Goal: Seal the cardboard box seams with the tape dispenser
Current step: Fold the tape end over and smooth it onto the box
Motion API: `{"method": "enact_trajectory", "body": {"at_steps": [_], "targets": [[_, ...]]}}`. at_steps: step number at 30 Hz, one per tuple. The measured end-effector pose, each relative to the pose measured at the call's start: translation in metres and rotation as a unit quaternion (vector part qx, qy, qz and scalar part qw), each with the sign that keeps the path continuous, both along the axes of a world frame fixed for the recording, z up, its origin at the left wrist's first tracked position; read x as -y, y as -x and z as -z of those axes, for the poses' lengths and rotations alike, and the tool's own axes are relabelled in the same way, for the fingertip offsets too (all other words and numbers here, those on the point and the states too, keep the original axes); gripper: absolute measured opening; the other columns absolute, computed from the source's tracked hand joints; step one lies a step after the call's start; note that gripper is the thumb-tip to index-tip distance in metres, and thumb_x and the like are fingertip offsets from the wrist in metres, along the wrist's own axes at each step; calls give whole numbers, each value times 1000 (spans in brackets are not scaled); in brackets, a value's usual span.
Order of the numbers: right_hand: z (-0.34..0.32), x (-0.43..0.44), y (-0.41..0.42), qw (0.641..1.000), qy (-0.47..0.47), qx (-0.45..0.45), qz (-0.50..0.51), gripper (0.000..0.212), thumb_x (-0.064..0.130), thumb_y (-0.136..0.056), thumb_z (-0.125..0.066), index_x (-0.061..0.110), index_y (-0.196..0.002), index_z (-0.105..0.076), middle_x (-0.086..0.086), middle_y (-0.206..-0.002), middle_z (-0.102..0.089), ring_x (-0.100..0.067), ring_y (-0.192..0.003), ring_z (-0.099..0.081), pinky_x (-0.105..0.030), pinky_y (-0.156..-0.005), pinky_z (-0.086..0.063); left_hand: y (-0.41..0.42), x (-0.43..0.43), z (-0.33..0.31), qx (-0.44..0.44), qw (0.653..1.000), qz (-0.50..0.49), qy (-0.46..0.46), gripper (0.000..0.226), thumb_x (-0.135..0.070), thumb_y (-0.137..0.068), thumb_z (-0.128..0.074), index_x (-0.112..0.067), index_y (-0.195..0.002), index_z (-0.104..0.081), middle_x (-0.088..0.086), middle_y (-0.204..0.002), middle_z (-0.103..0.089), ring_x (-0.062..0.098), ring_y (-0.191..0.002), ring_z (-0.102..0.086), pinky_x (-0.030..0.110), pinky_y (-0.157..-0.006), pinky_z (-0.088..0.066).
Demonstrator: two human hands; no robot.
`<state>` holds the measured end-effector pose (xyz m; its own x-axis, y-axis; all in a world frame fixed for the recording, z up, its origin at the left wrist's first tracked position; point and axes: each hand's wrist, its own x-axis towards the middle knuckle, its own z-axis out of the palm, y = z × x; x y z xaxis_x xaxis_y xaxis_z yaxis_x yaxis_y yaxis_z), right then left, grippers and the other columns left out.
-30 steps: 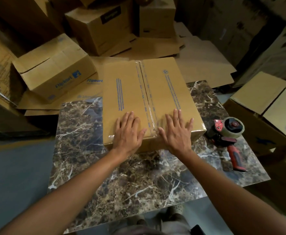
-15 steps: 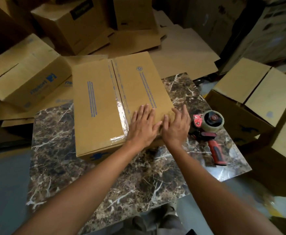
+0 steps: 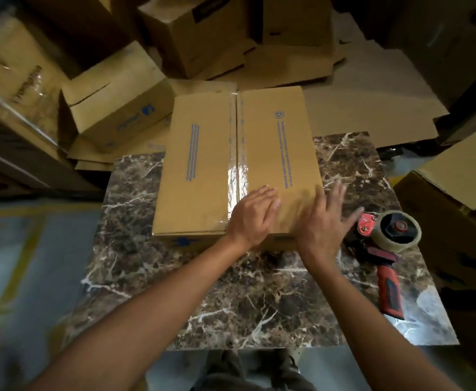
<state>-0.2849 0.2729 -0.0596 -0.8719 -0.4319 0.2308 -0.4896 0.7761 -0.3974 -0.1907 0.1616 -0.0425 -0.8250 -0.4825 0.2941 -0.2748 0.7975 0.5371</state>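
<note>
A closed cardboard box (image 3: pixel 203 165) with blue print lies on the marble table (image 3: pixel 231 300). Clear tape runs along its middle seam and over the near edge. My left hand (image 3: pixel 252 218) lies flat on the box's near right part, fingers together. My right hand (image 3: pixel 321 224) is at the box's near right corner, fingers spread, blurred by motion and holding nothing. The tape dispenser (image 3: pixel 386 246), red and black with a roll of clear tape, lies on the table to the right of my right hand, untouched.
Several cardboard boxes and flat sheets are piled behind and left of the table, one with a blue logo (image 3: pixel 118 108). An open-flapped box (image 3: pixel 456 221) stands right of the table. Grey floor with yellow lines lies to the left.
Both hands slid from either side of the seam to the box's near right corner. The right hand now reaches past the corner toward the dispenser. The camera view shifted.
</note>
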Motion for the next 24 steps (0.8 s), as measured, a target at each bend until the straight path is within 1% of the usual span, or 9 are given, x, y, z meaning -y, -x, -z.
{"method": "enact_trajectory", "body": {"at_steps": [2,4,6,9,11,16,20,22,24], "targets": [[-12,15,-5,988,-13,-60,-143,47,17,-93,-52,14,-140,-45,-20,-160,-23,-32,-149,-18,-57,-119,-3,-6,1,-3,-42,999,-9,23,35,-22,-98,-46,0,-114,-69,15,-118,-69,28,-118,-61,37,-105,-45],[-20,36,-19,963,15,-43,-265,44,15,-96,-52,12,-139,-48,-22,-158,-25,-34,-148,-20,-55,-120,-16,-21,7,-2,-80,994,-32,65,32,-18,-97,-49,1,-111,-69,16,-118,-69,29,-118,-60,38,-106,-42],[-22,55,-36,943,23,-6,-332,42,15,-97,-50,10,-138,-49,-22,-157,-29,-35,-147,-24,-55,-118,-24,-43,18,-1,-92,986,-93,105,30,-20,-97,-48,-2,-107,-71,13,-120,-68,28,-123,-56,41,-107,-38],[-11,72,-55,931,-43,26,-361,45,29,-101,-43,12,-142,-44,-21,-158,-26,-33,-148,-23,-53,-118,-25,-84,48,13,-51,954,-258,142,30,-24,-96,-47,-9,-99,-73,7,-122,-67,26,-129,-51,54,-113,-26],[1,73,-60,924,-98,1,-370,50,40,-103,-31,14,-144,-41,-20,-159,-26,-33,-149,-21,-51,-120,-20,-111,63,27,-5,935,-314,163,33,-27,-97,-43,-10,-104,-71,9,-126,-65,27,-131,-50,60,-115,-17],[0,72,-59,921,-121,-31,-370,54,43,-101,-23,16,-142,-43,-18,-157,-30,-32,-148,-24,-50,-120,-21,-121,71,35,105,933,-326,113,54,-43,-96,-31,-12,-133,-56,10,-147,-47,27,-140,-38,53,-116,-24],[-1,72,-59,921,-120,-23,-371,53,44,-102,-23,17,-144,-41,-16,-159,-28,-30,-149,-21,-48,-120,-19,-118,75,20,272,910,-304,72,76,-69,-92,-17,-23,-152,-24,5,-162,-13,27,-149,-10,52,-118,-7],[-1,71,-59,920,-114,-23,-375,53,44,-102,-23,18,-144,-42,-16,-158,-29,-30,-149,-21,-48,-120,-20,-117,84,7,287,912,-286,62,75,-71,-91,-22,-24,-149,-29,6,-159,-21,28,-145,-19,55,-116,-16],[-2,69,-57,917,-106,-24,-383,53,43,-101,-23,18,-141,-46,-16,-156,-35,-30,-148,-26,-48,-118,-23,-113,100,-8,252,925,-280,55,64,-61,-95,-30,-20,-143,-40,10,-148,-38,27,-135,-33,50,-111,-29]]}}
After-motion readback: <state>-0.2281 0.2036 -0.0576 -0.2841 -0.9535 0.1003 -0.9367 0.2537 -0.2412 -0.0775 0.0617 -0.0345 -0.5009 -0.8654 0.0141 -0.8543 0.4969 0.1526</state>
